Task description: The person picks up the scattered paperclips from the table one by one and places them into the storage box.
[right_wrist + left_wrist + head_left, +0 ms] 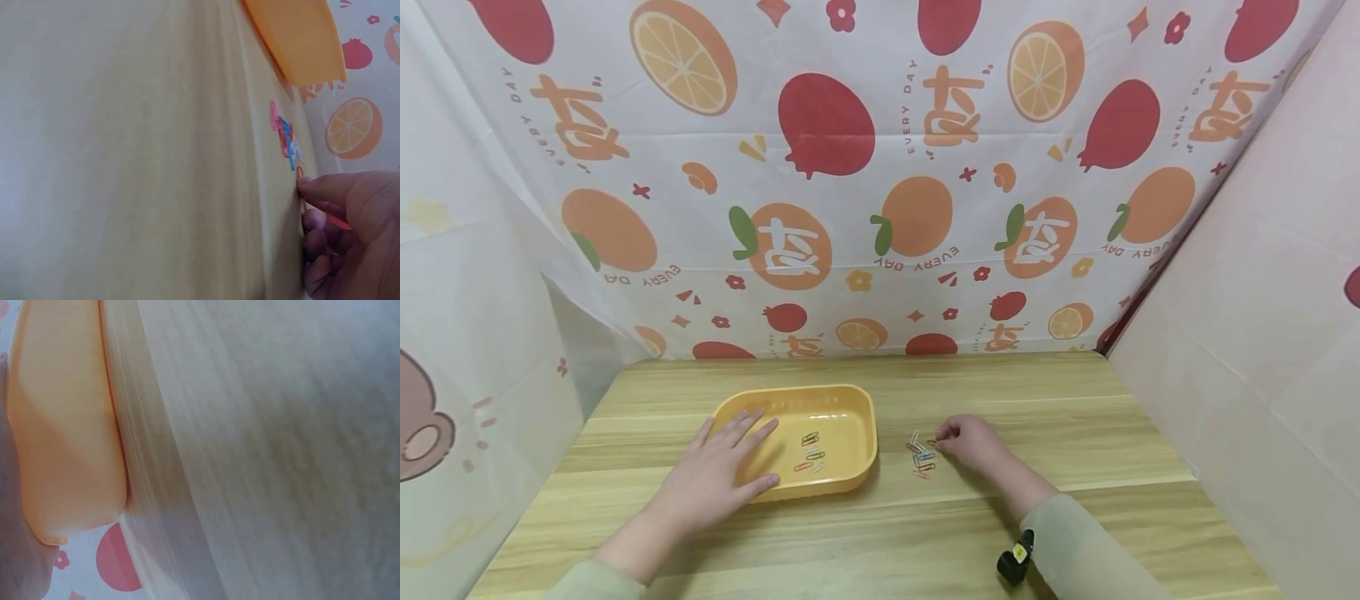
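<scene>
A yellow tray (850,476) stands left of the table's middle, with several coloured paper clips (815,456) lying inside. My left hand (711,475) rests over the tray's left side, fingers spread and thumb across the front rim. To the right of the tray lies a small pile of paper clips (922,456) in white, blue, red and pink. At the pile's right edge my right hand (976,444) pinches an orange-red paper clip (300,170) between thumb and finger, close to the table. The other fingers of that hand are curled.
The wooden table (880,550) ends at a fruit-printed cloth (917,283) hanging behind it. White cloth walls stand at both sides. A black strap piece (1015,565) with a yellow label sits by the right sleeve (1082,542).
</scene>
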